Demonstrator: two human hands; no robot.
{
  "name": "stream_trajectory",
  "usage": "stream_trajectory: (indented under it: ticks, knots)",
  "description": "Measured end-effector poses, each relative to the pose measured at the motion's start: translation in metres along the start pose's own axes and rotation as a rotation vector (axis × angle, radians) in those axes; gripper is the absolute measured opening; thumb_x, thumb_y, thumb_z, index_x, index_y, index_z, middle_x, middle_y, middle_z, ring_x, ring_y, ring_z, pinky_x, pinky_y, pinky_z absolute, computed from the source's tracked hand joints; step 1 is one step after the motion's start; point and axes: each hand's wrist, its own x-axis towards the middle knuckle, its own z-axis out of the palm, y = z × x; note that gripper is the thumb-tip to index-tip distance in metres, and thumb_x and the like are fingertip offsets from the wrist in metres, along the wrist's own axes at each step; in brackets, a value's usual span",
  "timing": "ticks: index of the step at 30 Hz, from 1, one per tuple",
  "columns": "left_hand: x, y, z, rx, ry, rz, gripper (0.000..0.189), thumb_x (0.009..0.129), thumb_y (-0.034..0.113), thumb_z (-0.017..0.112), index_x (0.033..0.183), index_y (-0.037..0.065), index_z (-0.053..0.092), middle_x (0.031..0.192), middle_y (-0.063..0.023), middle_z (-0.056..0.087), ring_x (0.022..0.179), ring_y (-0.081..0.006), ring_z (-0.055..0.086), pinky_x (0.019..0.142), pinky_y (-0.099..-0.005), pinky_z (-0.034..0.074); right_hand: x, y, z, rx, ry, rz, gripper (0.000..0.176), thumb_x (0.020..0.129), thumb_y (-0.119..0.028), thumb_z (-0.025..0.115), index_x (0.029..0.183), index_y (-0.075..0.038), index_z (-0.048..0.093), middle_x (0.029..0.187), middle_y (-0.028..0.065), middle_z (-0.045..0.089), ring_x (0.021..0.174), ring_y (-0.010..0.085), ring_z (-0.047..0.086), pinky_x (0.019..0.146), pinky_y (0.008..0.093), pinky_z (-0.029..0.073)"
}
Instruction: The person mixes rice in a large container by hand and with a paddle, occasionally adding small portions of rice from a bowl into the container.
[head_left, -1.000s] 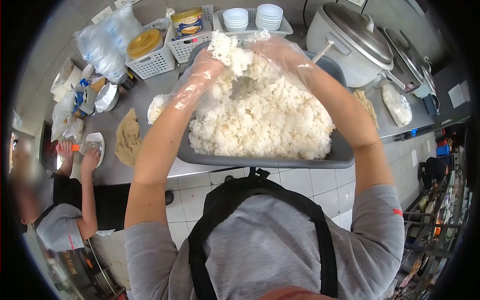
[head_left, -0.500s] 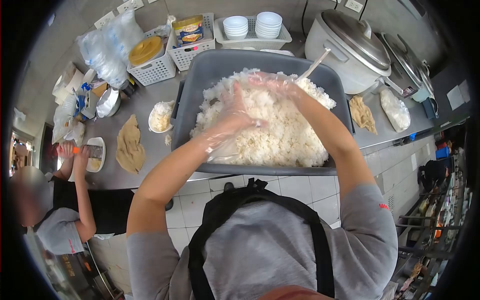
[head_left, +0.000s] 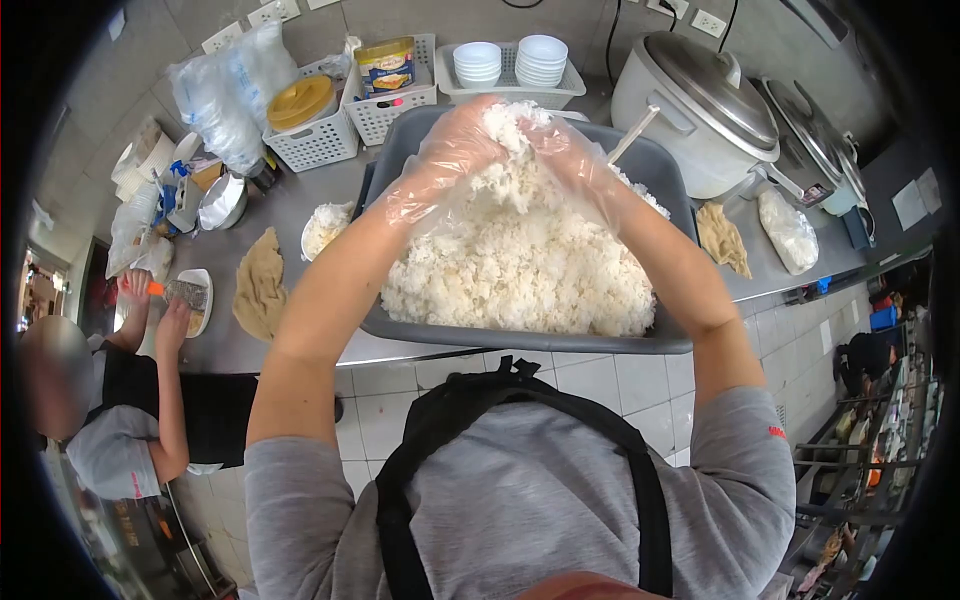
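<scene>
1. The left hand (head_left: 445, 165), in a loose clear plastic glove, is curled about a clump of white cooked rice (head_left: 508, 125); the right hand (head_left: 565, 150), gloved alike, closes on the same clump from the other side; fingers bent, the two hands hold it above the heap.
2. Under the hands lies the heap of white rice (head_left: 520, 270); it fills the grey rectangular plastic tub (head_left: 520, 342); loose grains trail from the clump down to it.
3. A white plastic paddle handle (head_left: 633, 135) slants up from the rice at the tub's far right corner, just beside the right forearm.
4. The tub stands on the steel desk (head_left: 300, 195), close to its front edge.
5. Just left of the tub sits a small white bowl of rice (head_left: 325, 225); nearer the edge lies a crumpled tan cloth (head_left: 260, 285).
6. Behind the tub is a white lattice basket of stacked white bowls (head_left: 510, 65); to the right stands a white rice cooker with a steel lid (head_left: 700, 100).
7. At the far left another person's hands (head_left: 150, 295) hold a flat metal tool with an orange handle (head_left: 183, 293) over a white dish (head_left: 203, 312).
</scene>
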Motion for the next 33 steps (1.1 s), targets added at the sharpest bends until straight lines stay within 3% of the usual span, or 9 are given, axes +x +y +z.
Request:
stream_trajectory:
  ticks: [4, 8, 11, 13, 15, 21, 23, 25, 33]
  knots:
    - [0.052, -0.104, 0.024, 0.135, 0.131, 0.252, 0.062, 0.062, 0.019, 0.078, 0.119, 0.005, 0.056, 0.102, -0.0159, 0.065, 0.095, -0.0285, 0.063, 0.085, -0.0341, 0.047, 0.002, -0.001, -0.027, -0.365, -0.126, -0.457, 0.048, 0.086, -0.042, 0.060, 0.114, -0.004, 0.055, 0.103, 0.0116, 0.063, 0.103, 0.0238, 0.057, 0.089, 0.0315, 0.044]
    - [0.047, -0.068, 0.008, 0.311, -0.109, -0.100, 0.055, 0.065, 0.023, 0.077, 0.114, 0.006, 0.058, 0.101, -0.0154, 0.065, 0.093, -0.0288, 0.063, 0.083, -0.0334, 0.048, 0.007, -0.022, -0.036, 0.179, -0.360, -0.029, 0.036, 0.081, -0.029, 0.064, 0.101, 0.001, 0.062, 0.094, 0.0119, 0.064, 0.092, 0.0279, 0.062, 0.081, 0.0348, 0.048]
    - [0.021, -0.061, 0.003, 0.330, -0.105, -0.078, 0.045, 0.070, 0.026, 0.075, 0.109, 0.006, 0.061, 0.100, -0.0151, 0.065, 0.096, -0.0276, 0.062, 0.085, -0.0329, 0.046, 0.002, -0.042, -0.044, -0.486, -0.227, -0.101, 0.030, 0.079, -0.023, 0.063, 0.096, 0.002, 0.065, 0.088, 0.0140, 0.063, 0.089, 0.0284, 0.064, 0.076, 0.0363, 0.050]
    - [0.007, -0.056, -0.014, 0.181, -0.298, -0.115, 0.035, 0.077, 0.027, 0.071, 0.105, 0.006, 0.063, 0.107, -0.0157, 0.062, 0.110, -0.0273, 0.054, 0.094, -0.0330, 0.041, 0.064, 0.031, -0.053, -2.253, -0.361, -0.797, 0.029, 0.079, -0.018, 0.057, 0.102, -0.001, 0.066, 0.086, 0.0152, 0.063, 0.087, 0.0277, 0.064, 0.075, 0.0390, 0.050]
    - [-0.005, -0.042, -0.026, 0.261, -0.439, -0.264, 0.031, 0.078, 0.027, 0.070, 0.101, 0.006, 0.064, 0.118, -0.0139, 0.059, 0.120, -0.0313, 0.045, 0.101, -0.0370, 0.036, 0.082, 0.069, -0.070, -1.534, -0.264, -0.334, 0.029, 0.074, -0.020, 0.061, 0.100, -0.006, 0.064, 0.076, 0.0114, 0.061, 0.084, 0.0260, 0.062, 0.071, 0.0434, 0.050]
    - [-0.093, -0.059, -0.037, 0.715, -0.510, 0.151, 0.016, 0.076, 0.021, 0.067, 0.083, 0.007, 0.065, 0.137, -0.0045, 0.049, 0.135, -0.0407, 0.027, 0.110, -0.0509, 0.021, 0.047, 0.166, -0.117, -1.567, 0.256, -1.006, 0.016, 0.080, -0.020, 0.054, 0.075, -0.008, 0.065, 0.076, 0.0119, 0.063, 0.077, 0.0282, 0.063, 0.069, 0.0414, 0.050]
    - [-0.119, -0.069, -0.043, 0.723, -0.428, 0.241, 0.015, 0.074, 0.020, 0.067, 0.081, 0.007, 0.063, 0.140, -0.0037, 0.046, 0.136, -0.0414, 0.025, 0.111, -0.0529, 0.017, -0.016, 0.037, -0.102, -2.011, -0.043, -0.276, 0.012, 0.080, -0.019, 0.054, 0.082, -0.012, 0.064, 0.075, 0.0077, 0.063, 0.073, 0.0260, 0.062, 0.065, 0.0372, 0.049]
    - [-0.133, -0.089, -0.049, 0.639, -0.300, 0.324, 0.015, 0.072, 0.019, 0.068, 0.080, 0.007, 0.062, 0.142, -0.0048, 0.043, 0.136, -0.0410, 0.025, 0.111, -0.0532, 0.016, -0.026, 0.027, -0.152, -1.616, -0.047, -0.591, 0.011, 0.079, -0.016, 0.055, 0.089, -0.013, 0.059, 0.079, 0.0070, 0.061, 0.074, 0.0263, 0.061, 0.067, 0.0379, 0.048]
    - [-0.139, -0.111, -0.041, 0.094, 0.015, 0.298, 0.059, 0.065, 0.031, 0.080, 0.117, 0.012, 0.058, 0.147, -0.0097, 0.034, 0.135, -0.0402, 0.029, 0.109, -0.0502, 0.025, -0.029, 0.069, -0.054, -1.048, -0.674, 0.079, 0.033, 0.095, -0.021, 0.036, 0.105, 0.000, 0.059, 0.085, 0.0184, 0.064, 0.078, 0.0280, 0.064, 0.076, 0.0413, 0.051]
